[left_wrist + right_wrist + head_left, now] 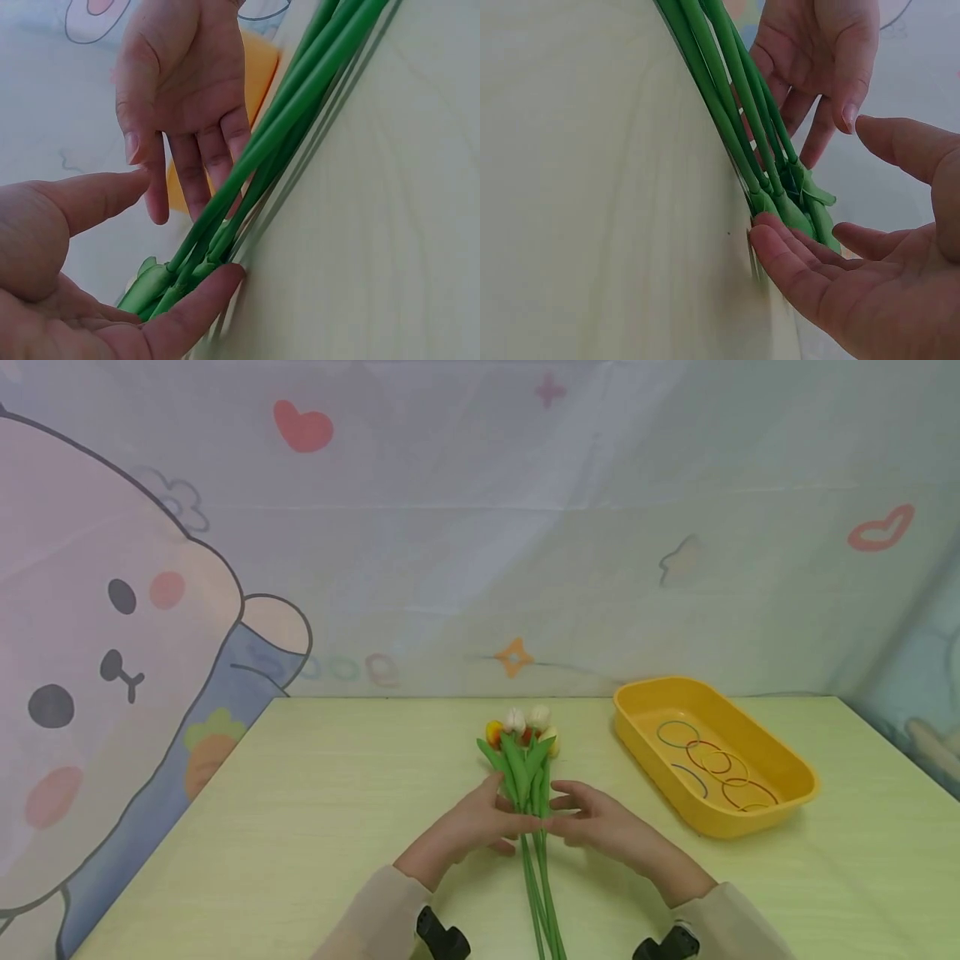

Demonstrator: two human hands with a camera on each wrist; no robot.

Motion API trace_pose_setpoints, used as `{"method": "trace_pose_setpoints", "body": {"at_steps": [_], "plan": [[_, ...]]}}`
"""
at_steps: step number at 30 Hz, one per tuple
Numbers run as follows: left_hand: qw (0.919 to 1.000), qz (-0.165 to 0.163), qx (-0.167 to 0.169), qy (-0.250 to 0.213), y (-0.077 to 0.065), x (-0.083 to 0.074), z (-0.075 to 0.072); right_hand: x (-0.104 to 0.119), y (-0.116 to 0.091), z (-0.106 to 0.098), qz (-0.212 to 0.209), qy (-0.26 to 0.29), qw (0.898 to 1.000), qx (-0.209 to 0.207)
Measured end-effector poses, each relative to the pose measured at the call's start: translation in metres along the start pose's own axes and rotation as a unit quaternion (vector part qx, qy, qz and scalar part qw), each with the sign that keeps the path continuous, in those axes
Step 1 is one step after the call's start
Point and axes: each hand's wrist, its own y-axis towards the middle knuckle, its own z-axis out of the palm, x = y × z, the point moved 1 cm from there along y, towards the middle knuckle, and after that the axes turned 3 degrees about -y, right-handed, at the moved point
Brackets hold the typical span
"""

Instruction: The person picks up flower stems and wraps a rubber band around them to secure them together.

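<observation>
A bunch of artificial tulips (534, 768) lies on the table, its white, yellow and orange heads toward the back and its long green stems (550, 910) toward the front. From the left, my left hand (472, 822) cups the bunch, its fingers loosely bent at the leaf bases. My right hand (600, 822) comes in from the other side. In the head view the hands meet over the upper stems. The left wrist view shows the right palm (191, 82) facing the stems with extended fingers. Fingertips of the right hand (885, 292) lie against the leaf bases in the right wrist view.
A yellow plastic basket (720, 822) stands at the back right of the light table (360, 777). Several thin coloured rings (705, 783) lie in it. A printed backdrop cloth (450, 527) hangs behind the table's far edge.
</observation>
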Motion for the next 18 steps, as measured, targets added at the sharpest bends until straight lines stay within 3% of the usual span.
{"method": "trace_pose_setpoints", "body": {"at_steps": [18], "plan": [[0.999, 0.019, -0.006, -0.041, 0.0015, 0.0066, 0.0076, -0.0037, 0.0017, 0.0028, 0.019, 0.065, 0.998, 0.016]]}}
